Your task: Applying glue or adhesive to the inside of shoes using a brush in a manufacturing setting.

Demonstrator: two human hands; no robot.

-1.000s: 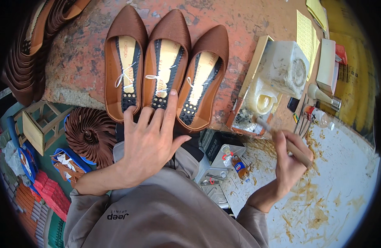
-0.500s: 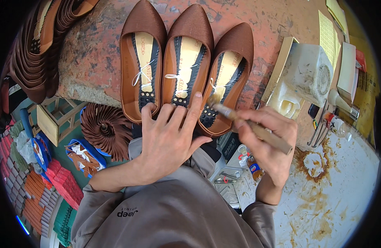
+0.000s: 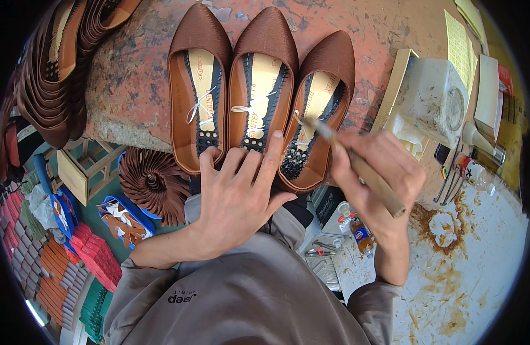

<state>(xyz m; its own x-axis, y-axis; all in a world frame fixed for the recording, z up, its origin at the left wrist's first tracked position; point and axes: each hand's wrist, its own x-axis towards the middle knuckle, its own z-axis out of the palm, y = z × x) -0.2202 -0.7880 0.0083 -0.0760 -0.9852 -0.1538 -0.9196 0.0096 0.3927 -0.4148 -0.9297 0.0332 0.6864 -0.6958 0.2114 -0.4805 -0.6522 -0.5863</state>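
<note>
Three brown pointed shoe uppers lie side by side on the worn red bench, toes away from me: a left shoe (image 3: 200, 34), a middle shoe (image 3: 266, 35) and a right shoe (image 3: 329, 54). Inside each are a pale insole board, black perforated lining and a white string tie. My left hand (image 3: 233, 201) has its fingers spread over the heel ends of the left and middle shoes. In my right hand (image 3: 386, 178) is a brush (image 3: 371, 178) with a wooden handle, its blurred bristles over the right shoe's inside. Wet, shiny patches show on that shoe's black heel lining.
A cloudy plastic container (image 3: 431, 95) stands on the bench at the right, beside a bottle (image 3: 476, 174). Stacked brown uppers (image 3: 52, 86) lie at the far left. Below the bench edge are a ring of brown pieces (image 3: 154, 179), a wooden stool (image 3: 75, 175) and a stained white surface (image 3: 443, 287).
The brush has moved from the right shoe's heel forward to about its middle. The heel lining looks wetter. My left hand keeps its place on the shoes.
</note>
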